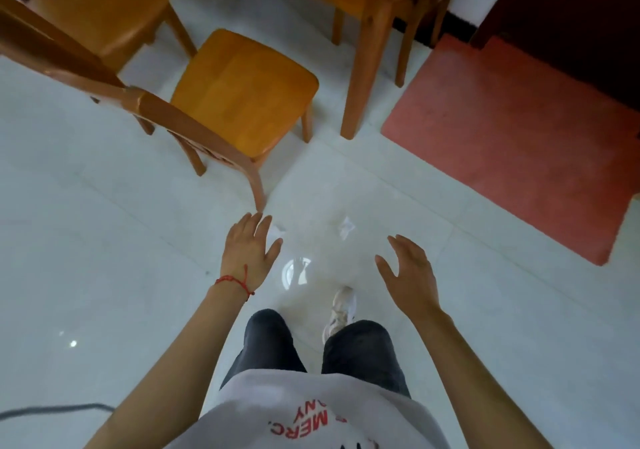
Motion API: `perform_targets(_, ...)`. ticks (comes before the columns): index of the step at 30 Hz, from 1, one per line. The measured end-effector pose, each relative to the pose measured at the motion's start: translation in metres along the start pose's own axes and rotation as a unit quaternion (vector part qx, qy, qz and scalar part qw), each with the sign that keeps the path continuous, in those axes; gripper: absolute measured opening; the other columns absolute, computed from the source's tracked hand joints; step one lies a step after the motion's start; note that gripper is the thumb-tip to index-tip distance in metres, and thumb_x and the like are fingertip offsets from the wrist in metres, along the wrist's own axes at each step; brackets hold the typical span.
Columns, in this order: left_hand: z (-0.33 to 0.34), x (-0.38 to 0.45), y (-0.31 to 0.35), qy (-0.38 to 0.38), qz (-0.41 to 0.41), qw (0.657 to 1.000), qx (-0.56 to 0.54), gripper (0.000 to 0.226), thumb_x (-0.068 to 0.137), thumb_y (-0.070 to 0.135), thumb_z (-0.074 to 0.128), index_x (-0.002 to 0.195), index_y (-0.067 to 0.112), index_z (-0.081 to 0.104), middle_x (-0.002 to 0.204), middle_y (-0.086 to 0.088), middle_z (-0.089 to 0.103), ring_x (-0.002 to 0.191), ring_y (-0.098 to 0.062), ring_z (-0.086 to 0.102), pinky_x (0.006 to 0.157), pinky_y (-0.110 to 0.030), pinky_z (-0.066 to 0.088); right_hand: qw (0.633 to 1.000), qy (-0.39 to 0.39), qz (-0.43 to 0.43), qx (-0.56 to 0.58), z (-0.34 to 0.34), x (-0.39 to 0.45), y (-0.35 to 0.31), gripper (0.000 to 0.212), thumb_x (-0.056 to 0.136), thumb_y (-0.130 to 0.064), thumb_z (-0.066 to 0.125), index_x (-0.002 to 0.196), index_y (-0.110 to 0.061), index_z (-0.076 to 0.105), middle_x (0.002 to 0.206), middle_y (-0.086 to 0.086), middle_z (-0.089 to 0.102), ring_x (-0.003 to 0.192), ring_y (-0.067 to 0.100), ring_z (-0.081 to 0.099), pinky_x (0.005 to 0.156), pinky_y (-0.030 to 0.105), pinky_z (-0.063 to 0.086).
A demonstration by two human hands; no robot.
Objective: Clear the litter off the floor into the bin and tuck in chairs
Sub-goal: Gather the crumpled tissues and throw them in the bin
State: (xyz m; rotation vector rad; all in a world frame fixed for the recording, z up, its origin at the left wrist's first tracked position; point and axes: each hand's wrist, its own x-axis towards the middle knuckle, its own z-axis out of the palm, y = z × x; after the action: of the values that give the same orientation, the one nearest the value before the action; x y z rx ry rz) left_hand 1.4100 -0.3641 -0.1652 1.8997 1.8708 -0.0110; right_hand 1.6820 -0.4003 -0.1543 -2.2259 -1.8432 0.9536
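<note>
The white tiled floor (pixel 121 241) carries everything here, and its glossy, reflective surface is the first hazard: a hurried bend or step could end in a slip. The wooden chair (pixel 242 92) stands pulled out and askew from the table, whose leg (pixel 363 68) rises near the red mat (pixel 512 144); its rear leg comes down just beside the left hand (pixel 247 251), so a reach could knock into it or scrape the chair further out of line. That hand is spread wide and holds nothing, as is the right hand (pixel 412 275), fingers splayed and empty. The litter lies ahead of both: one white paper scrap (pixel 346 227) out between the hands, another crumpled scrap (pixel 277 232) partly hidden behind the left fingertips. Both are pale against pale tile, so one could easily be missed or blown aside. No bin is in view.
</note>
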Motion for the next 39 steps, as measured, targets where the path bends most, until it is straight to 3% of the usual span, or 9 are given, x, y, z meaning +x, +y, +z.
perform_targets(8, 0.037, 0.029, 0.013, -0.011, -0.061, 0.998, -0.026, 0.068, 0.084, 0.048, 0.026, 0.125, -0.002, 0.05, 0.131, -0.025, 0.051, 0.124, -0.043, 0.043, 0.103, -0.053, 0.034, 0.998, -0.057, -0.009, 0.012, 0.003, 0.066, 0.032, 0.053, 0.094, -0.04, 0.043, 0.141, -0.018, 0.034, 0.15, 0.005, 0.032, 0.138, 0.02, 0.029, 0.109, 0.039, 0.031)
perform_targets(21, 0.135, 0.126, -0.042, -0.037, -0.051, 0.998, -0.008, 0.065, 0.085, 0.044, 0.03, 0.121, -0.005, 0.053, 0.125, -0.027, 0.055, 0.119, -0.045, 0.048, 0.098, -0.053, 0.038, 0.997, -0.073, 0.016, 0.031, 0.114, 0.165, 0.067, 0.052, 0.093, -0.038, 0.046, 0.14, -0.017, 0.037, 0.148, 0.005, 0.035, 0.137, 0.019, 0.029, 0.108, 0.04, 0.034)
perform_targets(28, 0.216, 0.196, -0.096, -0.028, -0.03, 0.999, -0.005, 0.061, 0.085, 0.041, 0.033, 0.119, -0.004, 0.054, 0.121, -0.028, 0.057, 0.115, -0.046, 0.051, 0.095, -0.053, 0.041, 0.998, -0.052, 0.022, 0.006, 0.191, 0.234, 0.103, 0.052, 0.092, -0.036, 0.049, 0.138, -0.014, 0.039, 0.147, 0.007, 0.038, 0.136, 0.021, 0.03, 0.107, 0.041, 0.033)
perform_targets(35, 0.327, 0.244, -0.161, -0.017, -0.077, 0.996, -0.04, 0.064, 0.085, 0.044, 0.033, 0.124, -0.003, 0.05, 0.127, -0.026, 0.054, 0.12, -0.043, 0.047, 0.098, -0.051, 0.039, 0.998, -0.059, -0.009, -0.035, 0.278, 0.298, 0.151, 0.052, 0.092, -0.036, 0.049, 0.139, -0.016, 0.039, 0.148, 0.005, 0.037, 0.137, 0.019, 0.028, 0.107, 0.041, 0.031)
perform_targets(39, 0.383, 0.257, -0.187, -0.012, -0.12, 0.99, -0.073, 0.057, 0.085, 0.037, 0.044, 0.128, -0.001, 0.046, 0.133, -0.024, 0.049, 0.127, -0.04, 0.039, 0.104, -0.048, 0.034, 0.996, -0.063, -0.033, -0.047, 0.323, 0.324, 0.173, 0.053, 0.092, -0.035, 0.05, 0.139, -0.015, 0.038, 0.148, 0.004, 0.036, 0.138, 0.018, 0.028, 0.108, 0.038, 0.03)
